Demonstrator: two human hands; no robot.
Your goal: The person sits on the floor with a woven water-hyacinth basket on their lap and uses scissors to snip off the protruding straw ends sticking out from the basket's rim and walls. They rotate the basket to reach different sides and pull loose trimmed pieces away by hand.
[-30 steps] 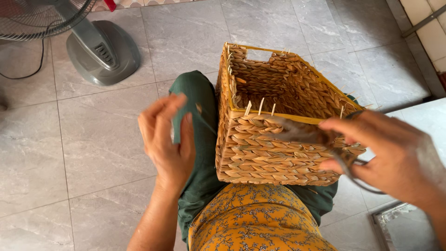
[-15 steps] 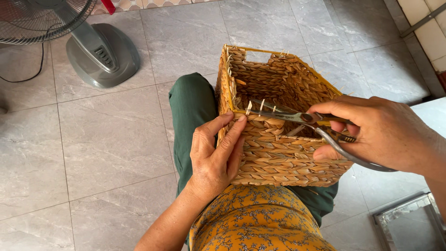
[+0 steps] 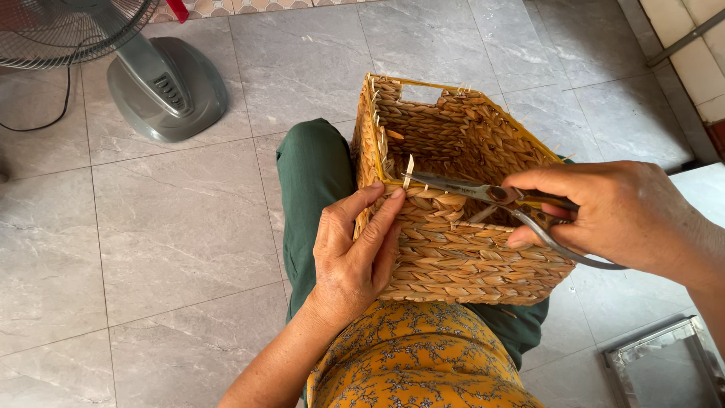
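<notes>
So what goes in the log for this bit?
left hand: steadies woven basket | right hand: scissors at rim stub | basket: on lap

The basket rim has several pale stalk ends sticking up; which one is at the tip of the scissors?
The upright stalk end on the near rim, beside the left hand fingertips. The scissors in the right hand point at it; the others stand along the left rim.
</notes>
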